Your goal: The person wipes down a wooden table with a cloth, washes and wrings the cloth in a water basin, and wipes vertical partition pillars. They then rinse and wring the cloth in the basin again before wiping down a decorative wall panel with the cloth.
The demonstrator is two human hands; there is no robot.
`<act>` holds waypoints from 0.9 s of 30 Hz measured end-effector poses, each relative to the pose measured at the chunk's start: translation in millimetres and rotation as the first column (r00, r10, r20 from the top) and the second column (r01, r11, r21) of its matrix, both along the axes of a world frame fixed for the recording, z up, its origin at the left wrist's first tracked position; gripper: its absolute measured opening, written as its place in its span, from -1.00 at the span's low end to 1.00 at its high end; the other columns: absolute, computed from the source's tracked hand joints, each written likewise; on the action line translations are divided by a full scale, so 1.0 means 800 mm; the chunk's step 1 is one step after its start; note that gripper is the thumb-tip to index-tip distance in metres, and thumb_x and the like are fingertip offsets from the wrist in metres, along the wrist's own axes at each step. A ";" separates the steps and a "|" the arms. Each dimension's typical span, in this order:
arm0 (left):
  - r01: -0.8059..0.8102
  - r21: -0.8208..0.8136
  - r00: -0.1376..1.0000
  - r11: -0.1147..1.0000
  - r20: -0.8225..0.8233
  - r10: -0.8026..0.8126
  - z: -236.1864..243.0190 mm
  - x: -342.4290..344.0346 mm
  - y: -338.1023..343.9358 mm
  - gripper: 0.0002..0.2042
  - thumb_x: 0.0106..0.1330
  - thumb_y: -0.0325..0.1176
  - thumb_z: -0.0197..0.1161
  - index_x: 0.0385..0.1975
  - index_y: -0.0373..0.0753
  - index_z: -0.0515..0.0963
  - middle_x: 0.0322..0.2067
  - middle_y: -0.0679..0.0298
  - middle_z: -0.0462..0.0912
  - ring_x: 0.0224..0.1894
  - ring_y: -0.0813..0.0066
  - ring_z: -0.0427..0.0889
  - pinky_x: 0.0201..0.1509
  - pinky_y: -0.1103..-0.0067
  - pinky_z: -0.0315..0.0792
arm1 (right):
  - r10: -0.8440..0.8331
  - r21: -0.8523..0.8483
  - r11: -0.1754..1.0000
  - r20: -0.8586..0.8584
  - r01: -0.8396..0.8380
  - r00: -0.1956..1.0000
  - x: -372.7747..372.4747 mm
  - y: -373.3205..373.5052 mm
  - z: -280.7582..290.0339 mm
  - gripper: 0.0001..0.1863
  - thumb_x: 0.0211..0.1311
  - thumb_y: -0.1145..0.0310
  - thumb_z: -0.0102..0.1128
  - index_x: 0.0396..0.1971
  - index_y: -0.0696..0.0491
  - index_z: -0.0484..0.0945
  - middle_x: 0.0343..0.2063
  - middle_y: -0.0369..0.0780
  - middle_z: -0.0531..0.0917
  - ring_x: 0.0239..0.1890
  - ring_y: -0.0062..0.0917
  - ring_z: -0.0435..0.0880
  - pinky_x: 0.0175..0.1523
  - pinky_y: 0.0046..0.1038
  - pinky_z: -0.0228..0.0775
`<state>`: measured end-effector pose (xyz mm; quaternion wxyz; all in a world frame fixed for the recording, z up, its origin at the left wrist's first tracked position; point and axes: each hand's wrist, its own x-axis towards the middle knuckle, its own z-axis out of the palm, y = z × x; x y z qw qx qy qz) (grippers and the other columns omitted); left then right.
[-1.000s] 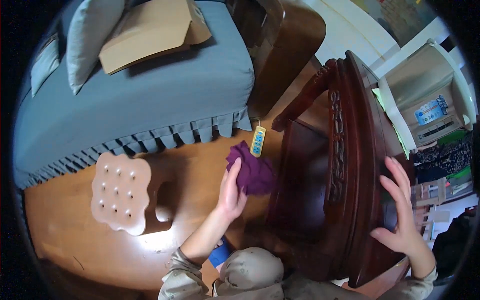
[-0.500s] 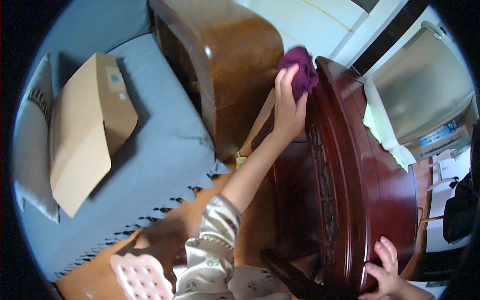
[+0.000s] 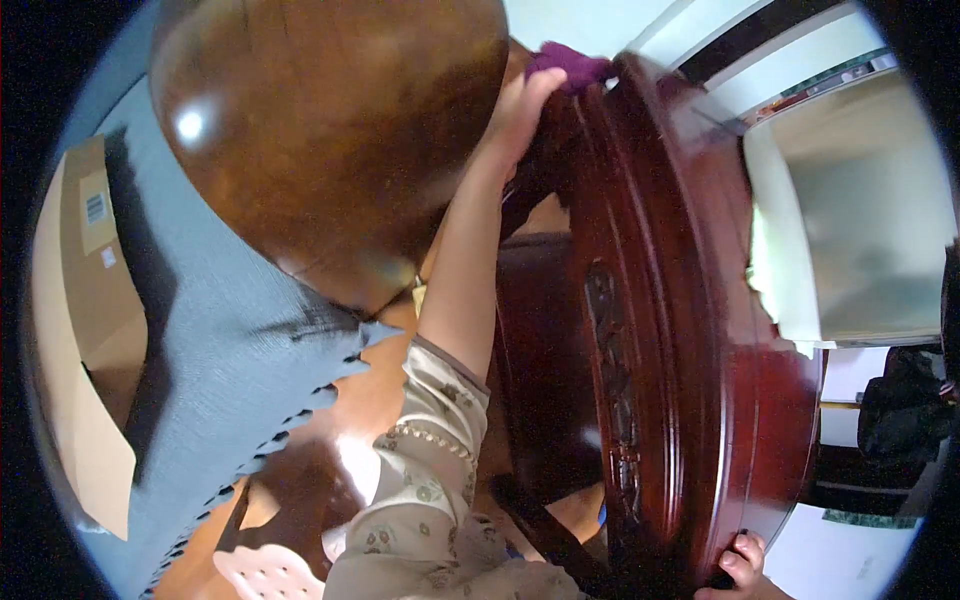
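At the top centre of the head view, my left hand [image 3: 520, 110] grips a purple cloth [image 3: 568, 62], which lies against the far end of a dark red carved wooden table [image 3: 720, 430]. My left forearm stretches up along the table's left side. My right hand [image 3: 738, 568] is at the lower right, fingers curled over the table's near edge. The table's carved side faces left, with a dark lower surface beneath it.
A brown wooden armrest [image 3: 310, 150] crowds the upper left, beside a blue-grey sofa [image 3: 210, 340] holding a cardboard piece [image 3: 108, 290]. A pink padded stool [image 3: 268, 570] is low left. A metallic appliance [image 3: 870, 200] with pale paper under it stands on the table; dark items [image 3: 895, 410] lie beyond.
My left hand has raised the purple cloth from above the floor to the table's far end. My right hand has shifted down along the edge. The view has moved closer to the armrest.
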<state>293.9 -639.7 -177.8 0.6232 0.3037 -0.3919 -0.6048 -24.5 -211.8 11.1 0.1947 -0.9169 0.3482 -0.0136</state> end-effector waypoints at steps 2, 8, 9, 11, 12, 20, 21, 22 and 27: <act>-0.074 0.093 0.997 0.993 0.003 0.074 -0.058 -0.004 0.006 -0.48 0.20 -0.04 -0.02 0.05 -0.30 0.33 -0.01 0.17 0.41 0.04 0.35 0.34 0.13 0.53 0.16 | 0.020 -0.087 0.996 0.024 -0.018 1.000 -0.005 0.003 -0.002 -0.55 0.09 -0.15 0.04 -0.18 -0.14 0.52 0.17 0.01 0.24 0.18 0.10 0.18 0.14 0.11 0.04; -0.202 0.277 0.957 0.940 0.260 0.129 -0.188 0.008 0.042 -0.45 0.28 -0.09 -0.10 0.21 -0.28 0.19 0.15 0.20 0.30 0.20 0.37 0.22 0.27 0.52 0.02 | 0.043 -0.078 0.996 0.040 -0.040 0.998 -0.005 -0.001 -0.009 -0.54 0.13 -0.17 -0.03 -0.10 -0.17 0.46 0.21 0.01 0.18 0.21 0.11 0.13 0.19 0.12 -0.03; -0.111 0.280 0.984 0.954 0.168 0.065 -0.212 0.010 0.023 -0.44 0.28 -0.08 -0.10 0.21 -0.28 0.19 0.15 0.19 0.30 0.20 0.36 0.22 0.27 0.52 0.02 | 0.035 -0.083 0.996 0.043 -0.031 0.998 -0.004 0.000 -0.009 -0.53 0.13 -0.17 -0.03 -0.08 -0.17 0.44 0.21 0.01 0.17 0.21 0.11 0.13 0.20 0.12 -0.03; -0.020 0.273 0.998 0.962 0.062 0.003 -0.219 0.006 0.020 -0.44 0.28 -0.06 -0.10 0.21 -0.28 0.19 0.15 0.19 0.30 0.20 0.35 0.23 0.27 0.52 0.03 | 0.044 -0.100 0.994 0.023 -0.041 0.999 -0.005 0.000 -0.010 -0.47 0.13 -0.18 -0.03 0.01 -0.17 0.39 0.21 0.03 0.16 0.21 0.11 0.14 0.21 0.10 -0.01; -0.017 0.322 0.999 0.947 0.049 0.001 -0.222 -0.002 0.020 -0.43 0.28 -0.04 -0.12 0.20 -0.27 0.20 0.16 0.17 0.29 0.20 0.34 0.23 0.26 0.50 0.03 | 0.037 -0.116 0.993 0.039 -0.032 0.999 -0.006 0.000 -0.010 -0.45 0.14 -0.17 -0.05 0.06 -0.16 0.36 0.21 0.04 0.16 0.21 0.10 0.14 0.22 0.08 0.00; -0.115 0.534 0.986 0.838 0.167 0.029 -0.385 -0.001 0.018 -0.35 0.25 0.11 -0.16 0.21 -0.26 0.20 0.19 0.08 0.26 0.23 0.21 0.21 0.25 0.37 0.05 | 0.044 -0.175 0.984 0.075 -0.030 0.996 0.002 0.005 -0.017 -0.40 0.19 -0.17 -0.15 0.14 -0.13 0.30 0.20 0.03 0.18 0.22 0.05 0.15 0.26 0.02 0.00; -0.135 0.552 0.979 0.823 0.202 0.026 -0.409 0.000 0.016 -0.34 0.24 0.13 -0.16 0.21 -0.25 0.19 0.19 0.08 0.25 0.23 0.19 0.21 0.25 0.35 0.05 | 0.028 -0.161 0.987 0.104 -0.011 0.994 0.001 0.006 -0.018 -0.37 0.15 -0.23 -0.14 0.11 -0.14 0.33 0.20 0.01 0.20 0.22 0.06 0.14 0.27 0.04 -0.03; -0.158 0.569 0.970 0.807 0.243 0.019 -0.432 0.005 0.016 -0.33 0.24 0.14 -0.16 0.21 -0.25 0.19 0.20 0.07 0.25 0.23 0.18 0.21 0.25 0.34 0.05 | 0.009 -0.141 0.990 0.138 0.010 0.990 0.003 0.005 -0.021 -0.34 0.11 -0.29 -0.13 0.08 -0.15 0.36 0.19 -0.01 0.22 0.22 0.06 0.13 0.28 0.06 -0.06; -0.346 0.572 0.853 0.744 0.521 -0.004 -0.480 0.028 0.017 -0.28 0.22 0.22 -0.17 0.22 -0.25 0.17 0.20 0.03 0.24 0.24 0.10 0.20 0.24 0.25 0.05 | 0.089 -0.191 0.981 0.308 -0.030 0.947 0.019 -0.014 -0.039 -0.43 0.19 -0.20 -0.16 0.11 -0.21 0.35 0.13 -0.05 0.28 0.21 -0.01 0.16 0.19 0.03 0.17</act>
